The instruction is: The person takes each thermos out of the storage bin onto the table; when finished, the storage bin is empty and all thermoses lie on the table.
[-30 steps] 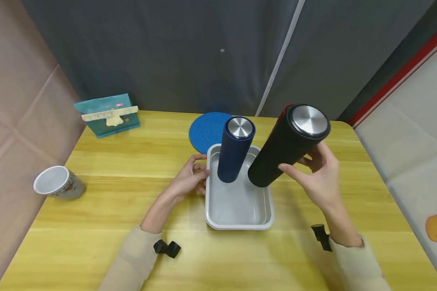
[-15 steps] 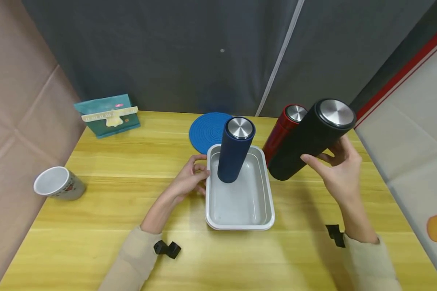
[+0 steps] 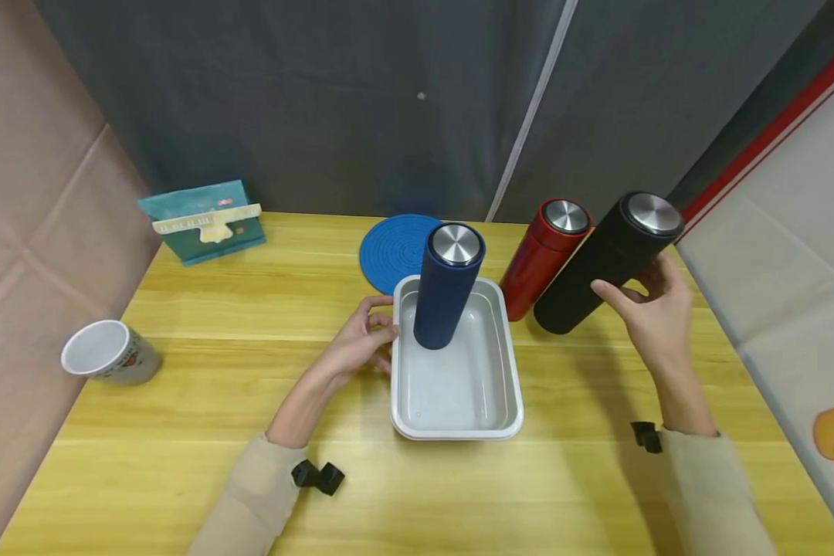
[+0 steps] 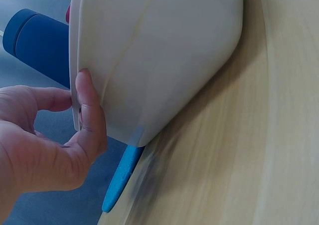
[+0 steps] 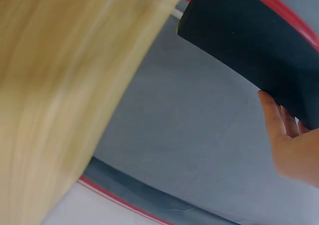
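Observation:
My left hand (image 3: 359, 337) pinches the left rim of a light grey plastic bin (image 3: 456, 428); the left wrist view shows fingers on both sides of that rim. A dark blue thermos (image 3: 446, 297) with a steel-topped lid stands inside the bin, toward its far end. My right hand (image 3: 656, 316) grips a large black thermos (image 3: 598, 266) from the right side. In the right wrist view, the base of the black thermos (image 5: 239, 35) appears off the table. Just left of it, a red thermos (image 3: 538, 259) stands on the table beside the bin.
Behind the bin lies a round blue mat (image 3: 396, 251). A teal bag with a cream clip (image 3: 208, 220) sits at the back left, and a white cup (image 3: 111, 351) near the left edge. Dark curtain (image 3: 320, 108) closes the back of the wooden table (image 3: 250, 401).
The right hand has carried the black thermos from above the bin to the right, past the red thermos, which has come into view. The left hand and bin have stayed in place.

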Demonstrator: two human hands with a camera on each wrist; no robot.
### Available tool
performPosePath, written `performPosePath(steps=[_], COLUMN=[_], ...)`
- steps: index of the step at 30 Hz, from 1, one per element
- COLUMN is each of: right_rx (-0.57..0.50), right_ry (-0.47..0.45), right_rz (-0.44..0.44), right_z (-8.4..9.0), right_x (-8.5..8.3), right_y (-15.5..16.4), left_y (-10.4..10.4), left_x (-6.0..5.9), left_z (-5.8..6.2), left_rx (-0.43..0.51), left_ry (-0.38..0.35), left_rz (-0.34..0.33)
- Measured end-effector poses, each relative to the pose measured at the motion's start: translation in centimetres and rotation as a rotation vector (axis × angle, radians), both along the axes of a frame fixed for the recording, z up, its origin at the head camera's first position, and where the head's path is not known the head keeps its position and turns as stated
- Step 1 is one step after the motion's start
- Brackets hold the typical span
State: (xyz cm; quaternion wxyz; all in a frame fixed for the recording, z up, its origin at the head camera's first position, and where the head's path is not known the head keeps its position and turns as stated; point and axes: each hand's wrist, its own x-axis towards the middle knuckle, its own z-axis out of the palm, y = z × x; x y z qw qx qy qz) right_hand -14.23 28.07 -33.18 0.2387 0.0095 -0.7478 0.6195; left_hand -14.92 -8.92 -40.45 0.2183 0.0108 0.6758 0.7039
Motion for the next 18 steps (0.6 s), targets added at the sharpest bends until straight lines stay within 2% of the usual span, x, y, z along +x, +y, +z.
performPosePath(steps=[9, 14, 18], right_rx=[0.085, 0.082, 0.040], right_ry=[-0.084, -0.110, -0.098], right_rz=[-0.059, -0.079, -0.067], right_z=[-2.4, -3.1, -3.4], right_x=[-2.2, -2.9, -3.2], right_y=[1.3, 1.5, 1.6], left_y=[-0.1, -0.1, -0.1], left_x=[0.1, 0.1, 0.1], left_z=[-0.1, 0.0, 0.1], left_rx=[0.023, 0.041, 0.039], left_ry=[0.004, 0.009, 0.007], left_rz=[-0.004, -0.010, -0.011])
